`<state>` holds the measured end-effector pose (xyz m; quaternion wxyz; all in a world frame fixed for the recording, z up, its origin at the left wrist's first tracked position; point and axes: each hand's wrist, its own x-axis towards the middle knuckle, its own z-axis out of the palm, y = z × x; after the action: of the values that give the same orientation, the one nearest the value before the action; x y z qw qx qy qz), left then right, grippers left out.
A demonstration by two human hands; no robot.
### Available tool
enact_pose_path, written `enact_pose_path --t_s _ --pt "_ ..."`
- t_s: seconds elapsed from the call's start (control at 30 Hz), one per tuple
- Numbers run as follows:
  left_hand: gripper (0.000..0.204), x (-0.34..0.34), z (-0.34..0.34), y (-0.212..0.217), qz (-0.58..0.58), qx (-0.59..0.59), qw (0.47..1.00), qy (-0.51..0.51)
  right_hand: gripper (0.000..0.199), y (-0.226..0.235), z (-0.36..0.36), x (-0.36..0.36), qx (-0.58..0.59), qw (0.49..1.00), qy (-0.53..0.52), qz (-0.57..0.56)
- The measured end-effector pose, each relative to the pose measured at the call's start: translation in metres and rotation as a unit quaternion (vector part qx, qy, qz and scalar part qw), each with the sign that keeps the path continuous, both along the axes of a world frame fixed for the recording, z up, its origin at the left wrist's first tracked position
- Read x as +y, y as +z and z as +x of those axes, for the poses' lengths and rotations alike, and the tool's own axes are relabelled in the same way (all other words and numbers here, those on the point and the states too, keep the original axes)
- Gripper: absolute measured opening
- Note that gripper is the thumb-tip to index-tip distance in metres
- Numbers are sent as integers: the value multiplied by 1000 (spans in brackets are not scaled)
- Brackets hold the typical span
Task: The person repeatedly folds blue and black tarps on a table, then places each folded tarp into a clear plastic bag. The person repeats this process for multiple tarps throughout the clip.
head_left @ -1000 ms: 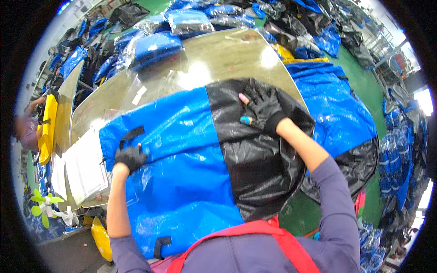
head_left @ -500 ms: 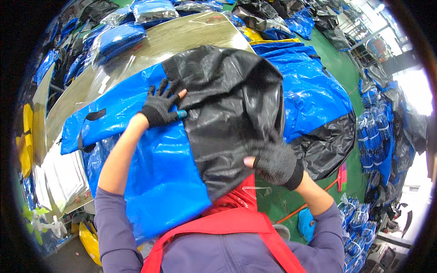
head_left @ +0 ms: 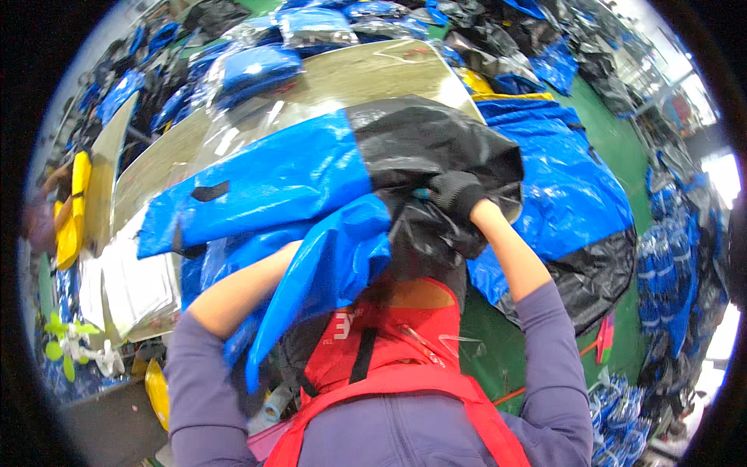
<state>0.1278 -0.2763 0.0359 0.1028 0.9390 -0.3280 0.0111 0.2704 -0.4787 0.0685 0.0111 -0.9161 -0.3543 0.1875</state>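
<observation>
A large blue and black plastic-coated sheet piece, bag-like in shape [head_left: 272, 187], lies across the table's near right part. Its near edge is lifted and folded over. My right hand [head_left: 455, 194], in a dark grey fingerless glove, has its fingers curled on the black part. My left forearm [head_left: 249, 289] reaches under the raised blue flap [head_left: 331, 249], which hides most of my left hand. A teal-covered fingertip [head_left: 421, 193] shows beside my right hand; it looks like the one seen earlier on my left.
Folded blue packs in clear plastic [head_left: 257, 70] lie on the table [head_left: 373, 70]. Another blue and black piece [head_left: 560, 187] rests at the right. White sheets [head_left: 128, 284] sit at the left. A person's arm [head_left: 56, 183] is near a yellow item [head_left: 76, 210] at far left. Blue bundles [head_left: 661, 265] line the right.
My left hand has gone from flat on top of the blue sheet to beneath its flap. The right hand has moved farther away and closed on the black part; the near edge is folded up.
</observation>
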Motion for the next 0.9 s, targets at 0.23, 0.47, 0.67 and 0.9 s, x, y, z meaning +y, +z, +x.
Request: enact_pose_path --t_s 0.23,0.47,0.67,0.9 --pt "55 178 -210 128 -55 145 924 351 54 -30 3 -9 -52 998 -30 26" --pt "49 242 -365 62 -533 121 545 635 56 -19 -2 -2 -40 998 -46 27" --pt "51 278 -340 -35 -258 109 690 668 55 -16 -11 -1 -72 997 7 18" --pt "59 183 -218 44 -155 -131 804 559 28 -13 -45 15 -241 958 153 4"
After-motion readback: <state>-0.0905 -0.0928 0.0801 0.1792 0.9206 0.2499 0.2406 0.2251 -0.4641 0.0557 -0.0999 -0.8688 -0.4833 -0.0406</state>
